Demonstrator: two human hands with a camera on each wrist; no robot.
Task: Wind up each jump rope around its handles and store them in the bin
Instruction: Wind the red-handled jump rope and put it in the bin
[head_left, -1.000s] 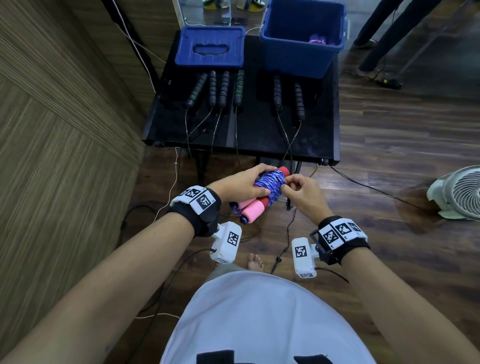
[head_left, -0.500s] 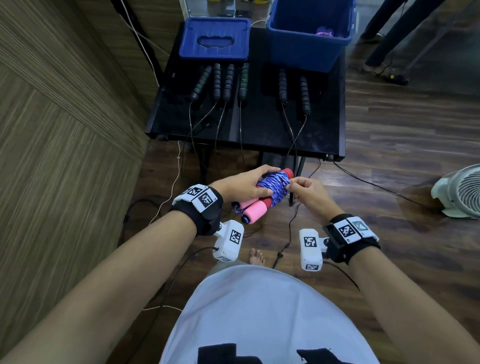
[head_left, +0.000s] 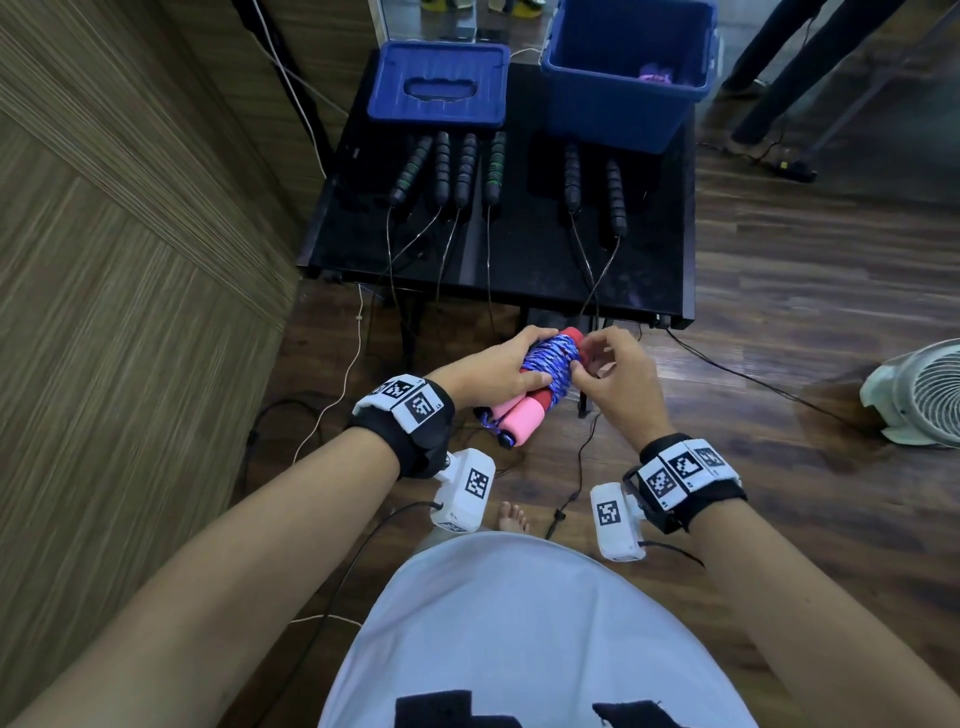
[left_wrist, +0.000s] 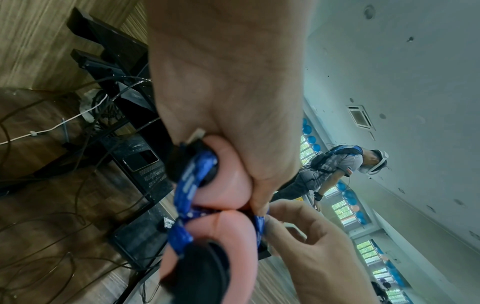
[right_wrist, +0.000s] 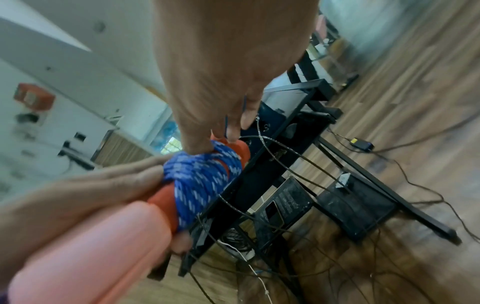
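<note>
While a brown wood-grain panel wall (head_left: 130, 312) fills the left of the scene, the left hand (head_left: 488, 371) curls its fingers and thumb round the two pink foam handles (head_left: 519, 421) of a jump rope, held side by side above the dark wooden floor (head_left: 779, 364). Around the handles' far, red part sits the wound blue-and-white braided cord (head_left: 553, 364), and the right hand (head_left: 618, 379) meets it from the right, fingertips (right_wrist: 197, 147) pinching into the coil. Beyond the hands stands a black low table (head_left: 519, 265); on its far left lies a blue plastic lid (head_left: 439, 85), with six black-handled jump ropes (head_left: 467, 169) laid in a row nearer, their thin cords trailing over the near edge. On the table's far right stands the open blue plastic bin (head_left: 618, 98), something purple showing inside. At far right on the floor sits a white fan (head_left: 919, 400).
</note>
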